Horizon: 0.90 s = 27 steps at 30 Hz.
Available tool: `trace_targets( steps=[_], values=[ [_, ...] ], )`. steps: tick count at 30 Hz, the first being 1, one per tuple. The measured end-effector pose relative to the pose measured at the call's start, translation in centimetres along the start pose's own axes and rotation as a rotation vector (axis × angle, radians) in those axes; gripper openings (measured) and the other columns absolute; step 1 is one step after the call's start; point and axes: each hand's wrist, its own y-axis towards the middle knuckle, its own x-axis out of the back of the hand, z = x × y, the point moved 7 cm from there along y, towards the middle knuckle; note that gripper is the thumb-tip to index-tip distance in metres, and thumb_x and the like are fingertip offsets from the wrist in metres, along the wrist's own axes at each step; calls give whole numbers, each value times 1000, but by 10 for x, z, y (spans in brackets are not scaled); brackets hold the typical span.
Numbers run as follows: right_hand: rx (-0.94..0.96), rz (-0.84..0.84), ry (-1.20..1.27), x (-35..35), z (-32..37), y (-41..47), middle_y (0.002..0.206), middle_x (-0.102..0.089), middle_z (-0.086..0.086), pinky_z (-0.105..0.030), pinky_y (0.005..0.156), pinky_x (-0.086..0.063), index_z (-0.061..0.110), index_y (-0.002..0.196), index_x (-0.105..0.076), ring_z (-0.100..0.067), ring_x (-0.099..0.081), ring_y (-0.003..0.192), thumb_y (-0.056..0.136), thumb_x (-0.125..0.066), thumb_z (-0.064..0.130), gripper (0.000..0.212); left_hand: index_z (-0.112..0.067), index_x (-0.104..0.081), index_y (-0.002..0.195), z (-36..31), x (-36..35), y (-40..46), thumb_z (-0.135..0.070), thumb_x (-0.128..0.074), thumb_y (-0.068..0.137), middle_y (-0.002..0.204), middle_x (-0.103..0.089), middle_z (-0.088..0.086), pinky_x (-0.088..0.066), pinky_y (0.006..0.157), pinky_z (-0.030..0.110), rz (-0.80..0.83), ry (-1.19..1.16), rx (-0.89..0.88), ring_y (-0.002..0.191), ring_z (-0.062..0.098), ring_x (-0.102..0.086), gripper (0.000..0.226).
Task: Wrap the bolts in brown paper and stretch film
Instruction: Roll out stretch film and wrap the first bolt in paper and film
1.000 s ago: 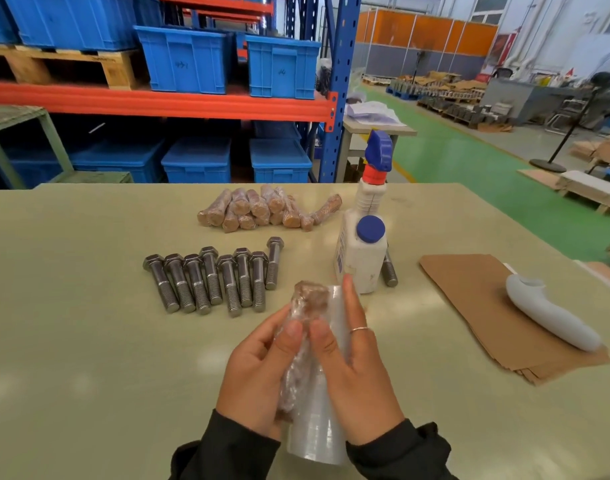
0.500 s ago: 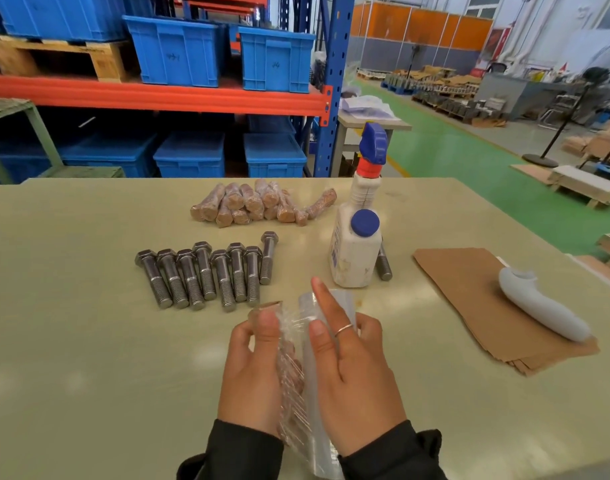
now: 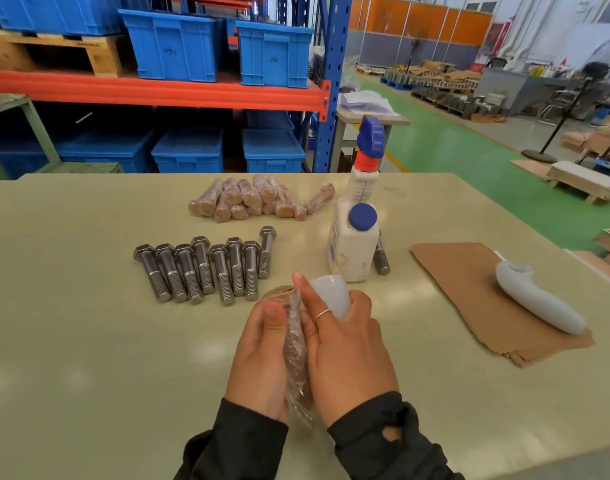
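My left hand (image 3: 260,358) and my right hand (image 3: 345,344) hold a paper-wrapped bolt (image 3: 296,344) between them, covered in crinkled clear stretch film. My right hand also grips the roll of stretch film (image 3: 331,292), whose end shows past the fingers. Several bare steel bolts (image 3: 206,268) lie in a row beyond my hands. Behind them is a pile of finished wrapped bolts (image 3: 258,200). A stack of brown paper sheets (image 3: 476,292) lies to the right.
A white spray bottle (image 3: 357,230) with a blue and red nozzle stands mid-table, a single bolt (image 3: 381,259) behind it. A white handle-shaped tool (image 3: 538,301) rests on the paper. Blue bins (image 3: 179,46) on racking stand beyond the table's far edge.
The hands and the wrapped bolt have sunk lower and closer to the table. The film roll has turned, so its end now shows beyond my right fingers.
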Motion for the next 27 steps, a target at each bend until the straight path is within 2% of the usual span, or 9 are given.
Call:
trace_targets(
  steps=[3, 10, 13, 16, 18, 21, 23, 25, 27],
  values=[
    [-31, 8, -15, -3, -4, 3, 124, -12, 3, -34, 89, -43, 70, 120, 21, -22, -39, 106, 94, -15, 56, 47, -23, -77, 78, 5, 1, 4, -43, -52, 71, 90, -73, 9, -56, 65, 22, -5, -36, 75, 78, 15, -70, 33],
    [-105, 22, -43, -8, -10, 8, 130, -14, -1, -36, 90, -44, 64, 128, 16, -22, -38, 107, 95, -14, 52, 46, -12, -75, 73, 18, 15, 8, -55, -57, 61, 82, -73, 12, -51, 69, 30, -144, 59, 190, 76, 22, -71, 48],
    [-127, 16, -50, -7, -9, 8, 134, -14, -4, -36, 89, -43, 62, 129, 17, -24, -39, 108, 97, -18, 49, 50, -8, -71, 92, 20, 10, 5, -46, -62, 62, 87, -73, 12, -54, 69, 30, -89, 28, 221, 80, 22, -71, 49],
    [-93, -28, -71, -6, -2, 7, 132, -20, -7, -35, 86, -44, 56, 120, 39, -25, -42, 106, 97, -24, 44, 69, -9, -65, 109, 23, 10, 2, -28, -67, 61, 94, -73, 10, -56, 62, 26, -53, 10, 257, 82, 20, -71, 51],
    [-92, -37, -35, -5, -3, 8, 135, -26, -12, -36, 90, -45, 52, 114, 45, -27, -45, 111, 95, -30, 45, 78, -8, -63, 111, 24, 12, 0, -23, -65, 64, 94, -73, 9, -56, 59, 25, -51, -50, 284, 80, 18, -71, 50],
    [-211, 72, 263, -10, -26, 16, 141, -37, -13, -34, 96, -38, 34, 143, 21, -30, -45, 122, 90, -40, 53, 83, -4, -66, 106, 22, 15, -1, -20, -65, 64, 94, -73, 11, -58, 66, 27, -56, -91, 282, 80, 19, -71, 46],
    [-249, 146, 477, -17, -37, 17, 146, -36, -4, -24, 92, -32, 28, 148, -1, -25, -41, 129, 90, -43, 54, 77, -3, -68, 97, 21, 18, -2, -19, -67, 62, 86, -74, 11, -58, 64, 29, -79, -102, 275, 73, 19, -71, 38],
    [-211, 159, 576, -20, -36, 14, 148, -33, 0, -22, 92, -28, 32, 147, -10, -22, -38, 131, 94, -39, 48, 62, -3, -68, 88, 21, 20, -4, -17, -68, 66, 75, -73, 10, -58, 55, 29, -112, -116, 287, 64, 19, -71, 26],
    [-149, 136, 563, -19, -30, 13, 143, -37, -7, -26, 95, -30, 42, 145, -11, -26, -41, 127, 97, -31, 45, 51, -4, -69, 82, 21, 23, -6, -14, -66, 75, 70, -72, 9, -56, 50, 29, -149, -120, 291, 60, 19, -70, 13]
  ],
)
